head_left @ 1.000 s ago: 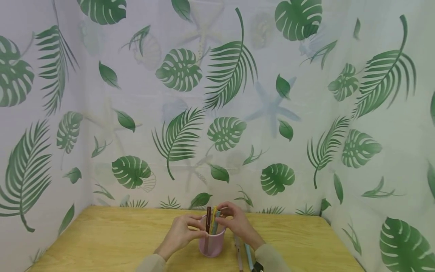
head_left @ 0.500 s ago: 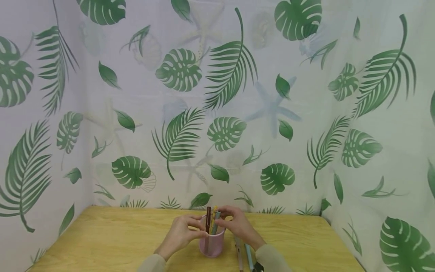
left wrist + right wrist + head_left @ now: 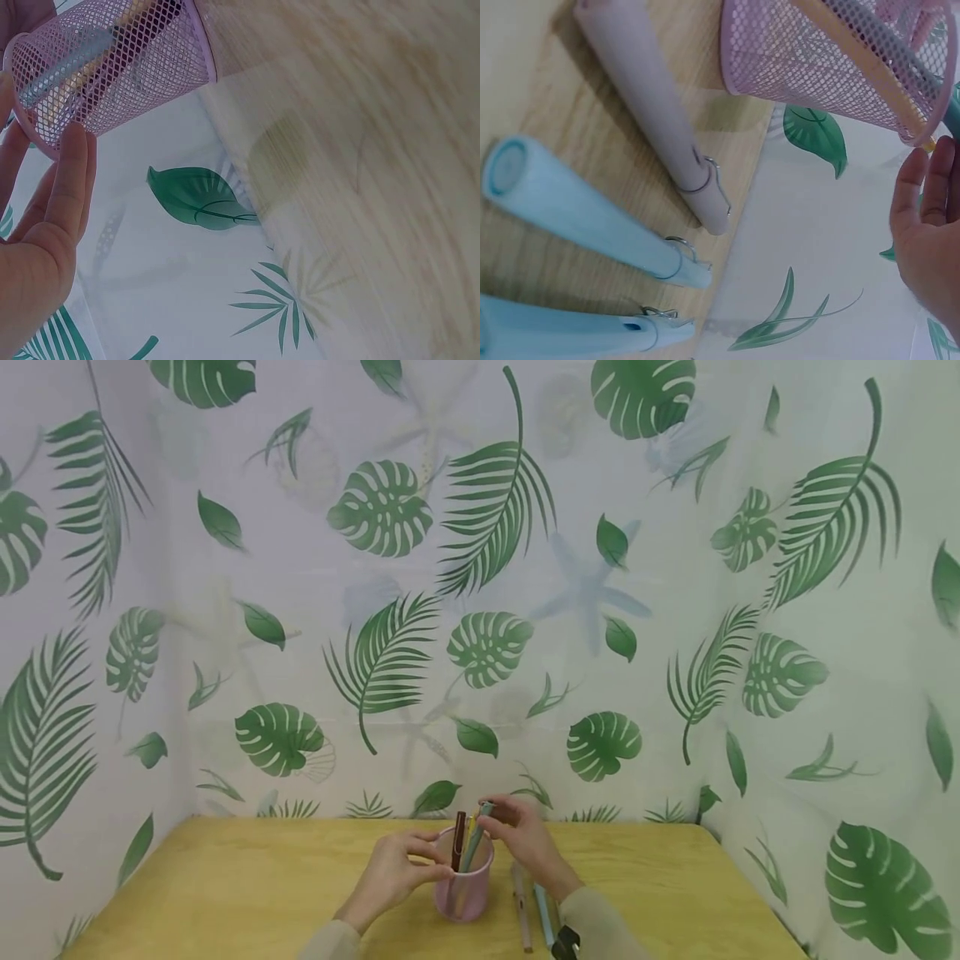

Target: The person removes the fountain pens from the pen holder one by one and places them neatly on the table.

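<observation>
A pink mesh pen cup point(image 3: 465, 900) stands upright on the table. My left hand point(image 3: 392, 870) holds it near the rim, thumb on the near side and fingers along the far side; in the left wrist view, fingertips touch the mesh point(image 3: 150, 97). Inside lean a dark brown pen point(image 3: 458, 837), a yellow pen point(image 3: 877, 79) and a grey-teal pen point(image 3: 474, 845). Above the cup's right side, my right hand point(image 3: 531, 842) pinches the grey-teal pen by its upper end, its lower part still within the cup. The yellow pen is mostly hidden behind it in the head view.
Right of the cup lie a mauve pen point(image 3: 522, 912) and a light blue pen point(image 3: 543, 917). A second light blue pen point(image 3: 562, 328) shows in the right wrist view. Leaf-patterned curtain point(image 3: 555, 735) borders the wooden table point(image 3: 247, 893) behind and at the sides.
My right hand has risen slightly, drawing the grey-teal pen higher in the cup. The left hand keeps its place on the cup. The head view has shifted a little.
</observation>
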Tool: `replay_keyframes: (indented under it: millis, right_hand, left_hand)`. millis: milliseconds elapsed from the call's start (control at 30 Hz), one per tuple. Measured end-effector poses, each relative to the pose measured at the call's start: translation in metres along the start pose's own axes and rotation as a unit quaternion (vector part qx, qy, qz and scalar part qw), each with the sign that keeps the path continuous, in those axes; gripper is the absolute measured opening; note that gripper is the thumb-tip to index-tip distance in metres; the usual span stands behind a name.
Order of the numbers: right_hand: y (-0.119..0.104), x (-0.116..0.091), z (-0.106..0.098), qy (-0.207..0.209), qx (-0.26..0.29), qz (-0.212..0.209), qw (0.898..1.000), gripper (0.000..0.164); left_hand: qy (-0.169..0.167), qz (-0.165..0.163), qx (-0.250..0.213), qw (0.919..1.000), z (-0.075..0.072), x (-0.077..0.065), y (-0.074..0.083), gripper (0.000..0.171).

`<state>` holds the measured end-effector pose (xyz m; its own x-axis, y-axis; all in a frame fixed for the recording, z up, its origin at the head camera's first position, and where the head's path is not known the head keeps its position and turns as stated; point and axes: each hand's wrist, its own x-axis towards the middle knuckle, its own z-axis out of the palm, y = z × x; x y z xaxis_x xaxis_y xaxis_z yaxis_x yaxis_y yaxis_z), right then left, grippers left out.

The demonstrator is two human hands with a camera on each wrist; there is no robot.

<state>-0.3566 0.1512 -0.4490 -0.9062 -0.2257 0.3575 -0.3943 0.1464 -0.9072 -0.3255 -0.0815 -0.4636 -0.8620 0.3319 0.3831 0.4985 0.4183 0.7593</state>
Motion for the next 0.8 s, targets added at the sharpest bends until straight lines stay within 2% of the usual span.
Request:
replay_keyframes:
  millis: [333, 600, 800]
  right_hand:
    - [-0.007, 0.005, -0.009, 0.023, 0.11, 0.017, 0.994, 0.035]
    - [-0.008, 0.009, -0.014, 0.004, 0.128, -0.001, 0.992, 0.035]
    - [-0.008, 0.009, -0.016, 0.001, 0.126, -0.001, 0.992, 0.041]
  left_hand:
    - [-0.002, -0.001, -0.006, 1.0, 0.0, 0.001, 0.002, 0.024]
    - [0.002, -0.002, -0.007, 1.0, 0.001, 0.002, 0.001, 0.02]
    - [-0.002, -0.004, -0.008, 1.0, 0.0, 0.002, 0.001, 0.023]
